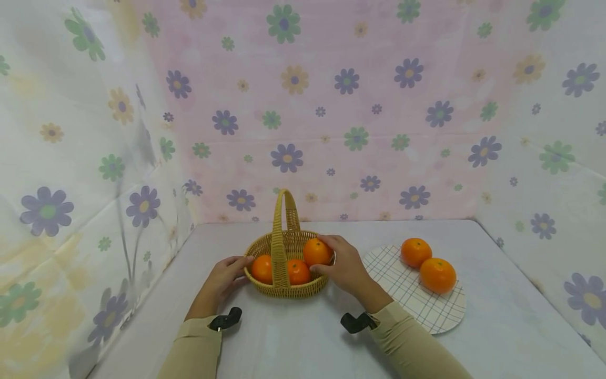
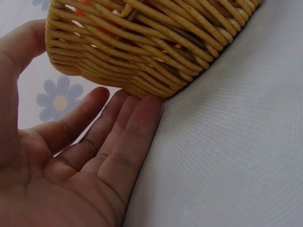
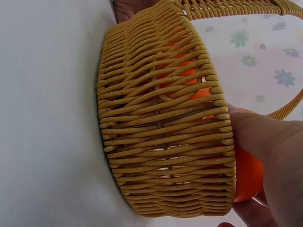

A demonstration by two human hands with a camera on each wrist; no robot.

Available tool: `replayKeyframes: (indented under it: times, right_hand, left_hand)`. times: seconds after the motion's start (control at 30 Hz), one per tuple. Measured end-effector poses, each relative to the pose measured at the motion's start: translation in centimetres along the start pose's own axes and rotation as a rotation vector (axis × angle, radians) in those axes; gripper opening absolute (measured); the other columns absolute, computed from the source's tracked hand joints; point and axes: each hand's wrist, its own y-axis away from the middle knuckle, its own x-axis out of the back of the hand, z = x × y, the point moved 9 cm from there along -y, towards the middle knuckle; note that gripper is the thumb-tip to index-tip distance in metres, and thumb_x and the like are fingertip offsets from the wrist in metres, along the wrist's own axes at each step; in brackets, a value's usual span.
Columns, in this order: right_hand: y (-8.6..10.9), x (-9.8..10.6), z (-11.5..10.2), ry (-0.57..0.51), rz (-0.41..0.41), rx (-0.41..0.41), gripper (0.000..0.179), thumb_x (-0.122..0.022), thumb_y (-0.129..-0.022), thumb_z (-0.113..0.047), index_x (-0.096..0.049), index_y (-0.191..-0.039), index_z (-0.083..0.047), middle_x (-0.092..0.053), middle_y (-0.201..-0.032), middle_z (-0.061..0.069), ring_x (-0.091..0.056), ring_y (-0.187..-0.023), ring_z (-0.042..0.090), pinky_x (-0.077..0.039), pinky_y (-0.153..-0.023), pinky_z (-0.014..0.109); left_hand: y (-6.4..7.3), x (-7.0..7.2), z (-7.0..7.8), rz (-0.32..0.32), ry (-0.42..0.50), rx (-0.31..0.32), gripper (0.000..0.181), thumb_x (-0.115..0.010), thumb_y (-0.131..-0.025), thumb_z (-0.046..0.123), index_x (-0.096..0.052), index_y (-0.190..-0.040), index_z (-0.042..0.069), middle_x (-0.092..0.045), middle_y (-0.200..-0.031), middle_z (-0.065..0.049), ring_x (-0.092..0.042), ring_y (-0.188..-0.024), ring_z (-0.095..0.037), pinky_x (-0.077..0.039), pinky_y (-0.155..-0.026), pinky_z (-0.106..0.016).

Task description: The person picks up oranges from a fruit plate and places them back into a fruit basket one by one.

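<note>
A yellow-brown wicker basket (image 1: pixel 292 290) with a tall arched handle stands on the table. Two oranges, a left orange (image 1: pixel 262 269) and a middle orange (image 1: pixel 299 272), lie inside. My right hand (image 1: pixel 347 266) holds a third orange (image 1: pixel 316 252) between thumb and fingers at the basket's right rim; in the right wrist view this orange (image 3: pixel 248 176) shows partly above the rim. At the other end, my left hand (image 1: pixel 227 276) holds the basket. The left wrist view shows its thumb at the rim and its fingertips (image 2: pixel 146 111) against the lower weave.
To the right, a white plate-like mat (image 1: pixel 388 258) with a dark grid bears two more oranges, a rear orange (image 1: pixel 416 252) and a front orange (image 1: pixel 437 275). White cloth covers the table (image 1: pixel 284 337). Flower-printed curtains (image 1: pixel 322 126) enclose the back and sides.
</note>
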Motion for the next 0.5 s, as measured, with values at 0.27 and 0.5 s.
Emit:
replayKeyframes:
  times: [0.27,0.5]
  right_hand:
    - [-0.11,-0.59,0.47,0.02,-0.026,-0.006,0.079,-0.09,-0.08,-0.035,-0.055,-0.15,-0.019,-0.06,-0.143,0.002,-0.059,-0.131,0.027,-0.054,-0.108,0.048]
    - [-0.03,-0.95,0.55,0.034,-0.04,0.011,0.078,-0.088,-0.082,-0.039,-0.055,-0.15,-0.02,-0.061,-0.142,0.001,-0.061,-0.127,0.025,-0.057,-0.103,0.046]
  left_hand:
    - [-0.12,0.1,0.15,-0.009,0.019,-0.016,0.072,-0.072,-0.091,0.057,-0.058,-0.14,0.006,-0.059,-0.143,-0.015,-0.064,-0.119,-0.023,-0.055,-0.106,-0.039]
    - [0.03,0.09,0.12,-0.002,0.017,-0.003,0.07,-0.071,-0.093,0.055,-0.057,-0.142,0.006,-0.058,-0.144,-0.016,-0.063,-0.121,-0.024,-0.055,-0.107,-0.04]
